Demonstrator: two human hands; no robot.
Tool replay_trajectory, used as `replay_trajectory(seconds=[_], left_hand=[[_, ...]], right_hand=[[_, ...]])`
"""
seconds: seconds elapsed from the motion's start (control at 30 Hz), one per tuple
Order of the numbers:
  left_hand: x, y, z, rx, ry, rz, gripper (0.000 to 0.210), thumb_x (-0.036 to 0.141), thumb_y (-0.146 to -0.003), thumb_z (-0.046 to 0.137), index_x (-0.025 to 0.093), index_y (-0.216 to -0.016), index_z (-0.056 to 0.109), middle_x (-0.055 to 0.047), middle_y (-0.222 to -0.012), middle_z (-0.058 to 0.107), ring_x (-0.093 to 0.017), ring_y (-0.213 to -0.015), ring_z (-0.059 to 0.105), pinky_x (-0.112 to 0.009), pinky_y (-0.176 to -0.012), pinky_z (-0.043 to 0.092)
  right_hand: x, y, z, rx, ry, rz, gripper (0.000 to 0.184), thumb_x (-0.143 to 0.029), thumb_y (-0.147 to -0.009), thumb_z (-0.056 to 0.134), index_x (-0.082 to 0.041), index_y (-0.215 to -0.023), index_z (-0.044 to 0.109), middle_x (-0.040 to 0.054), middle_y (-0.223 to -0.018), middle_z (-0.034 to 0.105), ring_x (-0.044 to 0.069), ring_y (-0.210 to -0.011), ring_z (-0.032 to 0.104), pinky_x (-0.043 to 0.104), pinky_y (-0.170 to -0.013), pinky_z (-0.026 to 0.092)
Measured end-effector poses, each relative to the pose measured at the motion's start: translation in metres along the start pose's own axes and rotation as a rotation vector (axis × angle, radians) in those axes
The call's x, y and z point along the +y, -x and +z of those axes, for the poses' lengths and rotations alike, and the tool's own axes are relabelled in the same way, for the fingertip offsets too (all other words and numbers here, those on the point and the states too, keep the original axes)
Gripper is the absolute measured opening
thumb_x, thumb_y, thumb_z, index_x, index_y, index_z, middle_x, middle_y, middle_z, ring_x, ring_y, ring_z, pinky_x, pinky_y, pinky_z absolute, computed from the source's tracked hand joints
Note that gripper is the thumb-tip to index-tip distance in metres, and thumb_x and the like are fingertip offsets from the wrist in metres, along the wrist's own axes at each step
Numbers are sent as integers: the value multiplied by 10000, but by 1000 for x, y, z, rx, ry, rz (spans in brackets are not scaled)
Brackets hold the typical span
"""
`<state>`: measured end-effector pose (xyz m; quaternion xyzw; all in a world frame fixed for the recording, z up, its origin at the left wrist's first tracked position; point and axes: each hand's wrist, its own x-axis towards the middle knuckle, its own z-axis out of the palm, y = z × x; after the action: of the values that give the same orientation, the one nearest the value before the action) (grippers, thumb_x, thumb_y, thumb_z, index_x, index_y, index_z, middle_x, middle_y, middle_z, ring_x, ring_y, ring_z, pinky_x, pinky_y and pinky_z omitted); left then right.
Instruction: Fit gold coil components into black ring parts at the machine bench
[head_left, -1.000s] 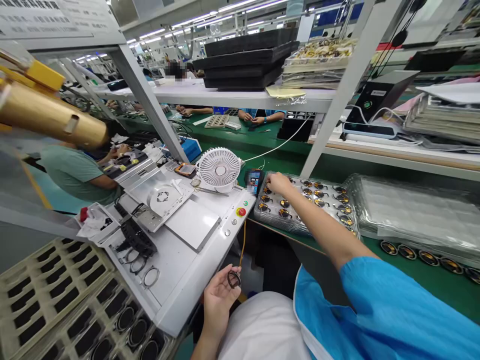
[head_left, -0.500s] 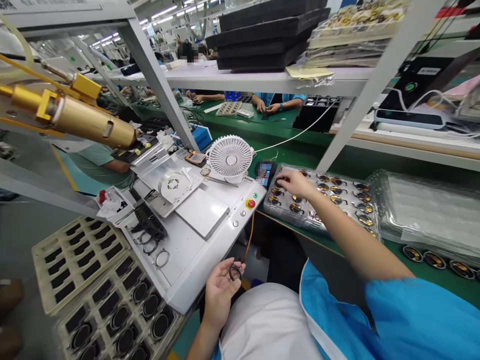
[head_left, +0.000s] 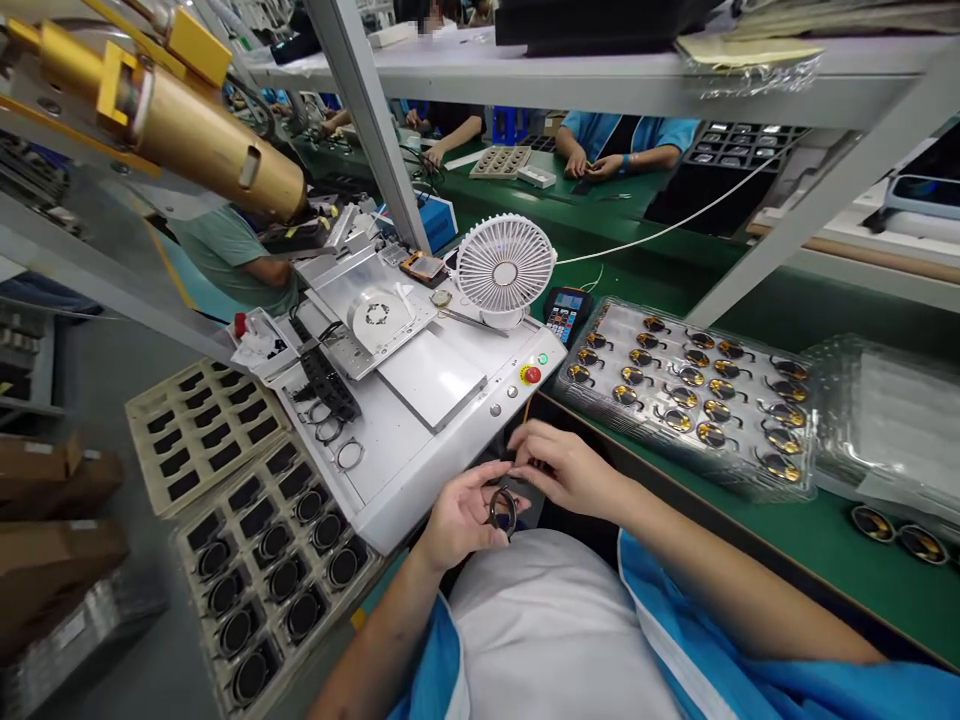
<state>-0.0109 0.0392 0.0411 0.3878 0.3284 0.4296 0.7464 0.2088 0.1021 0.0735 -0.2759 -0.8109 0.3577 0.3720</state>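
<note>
A: In the head view, what are the hands doing?

B: The left hand [head_left: 461, 515] grips a small dark ring [head_left: 501, 508] between thumb and fingers, just above the lap. The right hand [head_left: 566, 470] is touching it from the right side, and its fingertips are pinched together over the top of the ring. I think it carries a small part there, but it is too small to tell.

A: How should this step be done well?

B: In my judgement, the left hand should keep the ring steady and flat while the right one works on its upper edge. The grip should be on the rim only, with light pressure, because the ring looks thin and could bend or slip down to the lap.

A: How does the ring look?

B: Round, dark, with a thin frame and a somewhat shiny middle. It is held almost facing the camera.

A: And around the hands?

B: Just beyond them is the white machine [head_left: 420, 400] with a red button [head_left: 532, 375]. To the right of the right hand, on the green tabletop [head_left: 757, 540], lies a clear tray [head_left: 690, 395] of gold parts. To the left of the left hand, lower, are beige trays [head_left: 247, 520] with similar dark rings. A fan [head_left: 505, 270] stands farther behind.
</note>
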Motion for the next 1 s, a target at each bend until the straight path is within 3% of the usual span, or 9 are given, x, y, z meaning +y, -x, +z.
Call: replay_trajectory(seconds=[0.1, 0.2, 0.37, 0.5, 0.6, 0.67, 0.77, 0.87, 1.0], left_hand=[[-1, 4, -5, 125, -13, 59, 891, 427, -562, 988, 175, -1347, 648, -147, -1025, 778, -286, -981, 754, -431, -924, 568], [0, 8, -10, 245, -55, 132, 902, 463, -578, 972, 172, -1365, 642, -162, -1112, 762, -298, -1001, 750, -466, -957, 565], [-4, 26, -14, 261, -161, 219, 1053, 427, -564, 987, 187, -1484, 536, -200, -1245, 713, -309, -1025, 747, -434, -923, 585], [-11, 42, -9, 307, -354, 299, 1038, 314, -627, 967, 262, -1535, 467, -232, -1557, 479, -315, -1066, 745, -445, -931, 602], [-14, 42, -4, 288, -666, 354, 1020, 214, -709, 902, 318, -1579, 381, -217, -1684, 278, -305, -1094, 746, -480, -1009, 582], [-15, 36, -2, 235, -865, 342, 959, 195, -759, 846, 299, -1586, 373, -206, -1685, 286, -324, -1152, 726, -492, -1058, 559], [-14, 21, 0, 148, -1049, 292, 827, 186, -794, 787, 225, -1548, 450, -188, -1654, 363, -385, -1344, 599, -513, -1125, 509], [-12, 11, 2, 36, -1029, 326, 836, 180, -797, 789, 228, -1553, 437, -199, -1660, 343, -379, -1291, 644, -512, -1093, 538], [-9, 10, 4, -20, -830, 396, 905, 188, -743, 864, 284, -1540, 445, -228, -1694, 241, -331, -1122, 744, -492, -1029, 586]], right_hand=[[8, -28, 1, 26, 33, 105, 182, -321, -982, 594, -207, -840, 590, 100, -977, 704, 176, -768, 649, 297, -689, 522], [22, -74, 7, 139, -129, 398, 208, -323, -952, 633, -219, -820, 510, -1, -658, 655, 146, -549, 589, 255, -550, 468], [46, -124, 18, 227, -296, 780, 263, -292, -916, 702, -227, -828, 463, -54, -531, 613, 125, -383, 516, 230, -421, 401], [45, -100, 26, 337, -258, 747, 423, -461, -811, 819, -230, -874, 471, -71, -499, 580, 138, -408, 542, 228, -440, 403], [30, -59, 39, 237, -444, 684, 486, -632, -778, 778, -203, -816, 553, -3, -619, 659, 144, -501, 593, 230, -438, 417], [17, -36, 49, 148, -604, 658, 507, -660, -763, 771, -179, -867, 648, 49, -776, 728, 164, -617, 654, 254, -496, 494], [6, -18, 55, 227, -691, 658, 518, -590, -745, 822, -174, -1033, 712, 62, -877, 757, 190, -754, 700, 308, -661, 579], [7, -15, 48, 266, -725, 687, 487, -546, -744, 836, -177, -1038, 713, 55, -858, 760, 184, -735, 694, 311, -666, 582], [10, -15, 29, 165, -738, 692, 471, -525, -751, 815, -163, -1027, 697, 22, -758, 722, 129, -560, 611, 259, -524, 524]])
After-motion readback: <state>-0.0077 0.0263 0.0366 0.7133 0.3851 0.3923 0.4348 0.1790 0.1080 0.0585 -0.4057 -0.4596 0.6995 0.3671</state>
